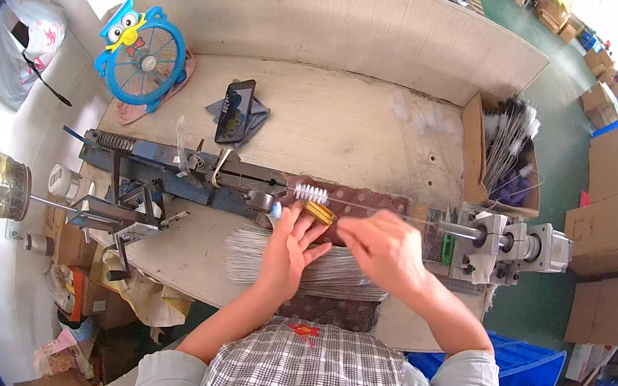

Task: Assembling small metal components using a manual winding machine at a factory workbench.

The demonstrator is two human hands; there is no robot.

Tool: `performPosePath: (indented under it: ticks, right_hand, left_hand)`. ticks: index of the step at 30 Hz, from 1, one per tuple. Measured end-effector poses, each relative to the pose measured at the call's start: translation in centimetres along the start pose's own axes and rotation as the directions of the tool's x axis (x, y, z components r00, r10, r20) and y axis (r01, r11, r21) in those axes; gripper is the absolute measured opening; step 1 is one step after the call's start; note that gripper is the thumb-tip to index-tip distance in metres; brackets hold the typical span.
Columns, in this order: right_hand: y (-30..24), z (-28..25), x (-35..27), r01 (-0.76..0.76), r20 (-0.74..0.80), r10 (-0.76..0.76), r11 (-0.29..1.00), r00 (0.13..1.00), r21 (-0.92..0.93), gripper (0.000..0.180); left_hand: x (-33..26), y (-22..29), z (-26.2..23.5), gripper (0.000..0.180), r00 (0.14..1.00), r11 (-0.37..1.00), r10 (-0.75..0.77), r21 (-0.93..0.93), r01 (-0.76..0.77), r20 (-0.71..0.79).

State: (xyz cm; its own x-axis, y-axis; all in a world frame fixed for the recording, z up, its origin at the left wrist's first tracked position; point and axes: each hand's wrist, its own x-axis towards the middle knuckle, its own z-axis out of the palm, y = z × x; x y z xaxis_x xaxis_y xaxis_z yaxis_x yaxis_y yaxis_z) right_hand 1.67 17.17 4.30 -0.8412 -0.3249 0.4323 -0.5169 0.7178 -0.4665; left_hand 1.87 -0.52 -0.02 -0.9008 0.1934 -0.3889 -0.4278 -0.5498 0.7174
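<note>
On the counter | white-bristled brush lay just beyond left hand, fingers at yellow block, grip unclear | right hand: fingers curled, hold hidden | cardboard box contained wire-stemmed brushes

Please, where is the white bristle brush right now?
In the head view, the white bristle brush is near the picture's middle, just beyond the left hand and the yellow piece, left of the right hand.
</note>
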Motion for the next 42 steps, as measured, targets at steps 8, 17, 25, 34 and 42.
performPosePath:
  ticks: [8, 17, 25, 34, 42]
  right_hand:
    - [2.3, 2.2, -4.2, -0.134, 0.255, 0.172, 0.978, 0.952, -0.161, 0.007]
    - [1.0, 0.8, -3.9, -0.068, 0.208, 0.116, 0.971, 0.971, -0.228, 0.015]
    - [0.7, -1.0, -4.3, -0.022, 0.313, 0.117, 0.957, 0.943, -0.289, 0.025]
    - [1.3, -0.5, -5.2, -0.016, 0.328, 0.128, 0.946, 0.936, -0.323, 0.022]
    - [0.4, -1.6, -4.1, -0.090, 0.343, 0.240, 0.912, 0.908, -0.400, 0.021]
  left_hand:
    - [-2.6, 3.2, -15.0, 0.040, 0.824, 0.955, 0.228, -0.046, -0.293, -0.519]
    - [-8.4, 11.7, -34.4, 0.043, 0.149, 0.855, 0.352, 0.252, -0.454, -0.924]
    - [-4.4, 3.9, -24.5, 0.028, 0.521, 0.829, 0.315, -0.038, -0.559, -0.793]
    - [0.9, -0.7, -1.2, 0.020, 0.978, 0.976, 0.138, 0.187, -0.108, -0.157]
    - [-3.0, 8.0, 2.9, 0.034, 0.897, 0.695, -0.380, -0.569, 0.439, 0.227]
